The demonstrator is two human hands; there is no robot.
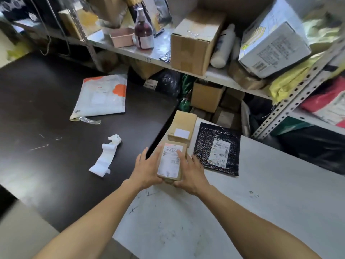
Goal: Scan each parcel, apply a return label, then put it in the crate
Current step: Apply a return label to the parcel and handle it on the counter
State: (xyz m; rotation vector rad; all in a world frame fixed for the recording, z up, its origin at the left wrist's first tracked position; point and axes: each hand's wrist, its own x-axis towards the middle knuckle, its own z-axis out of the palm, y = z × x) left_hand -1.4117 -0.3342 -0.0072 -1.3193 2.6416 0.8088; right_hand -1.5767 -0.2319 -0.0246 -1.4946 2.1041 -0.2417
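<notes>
A small brown box parcel (170, 163) with a white printed label on top is held between both hands over the white table (261, 202). My left hand (147, 169) grips its left side. My right hand (190, 172) grips its right side, thumb lying on the label. Just behind it sits a second brown box (182, 126) with a blank white sticker. A black bubble mailer (217, 148) with a printed label lies flat to the right. A white and orange mailer (101, 96) lies on the dark table (37, 109).
A crumpled strip of white label backing (106, 156) lies on the dark table. Metal shelving (291, 107) behind holds cardboard boxes (194, 40), a bottle (142, 30), a pink tray (122, 37) and bags. More boxes (207, 96) sit under the shelf. No crate is in view.
</notes>
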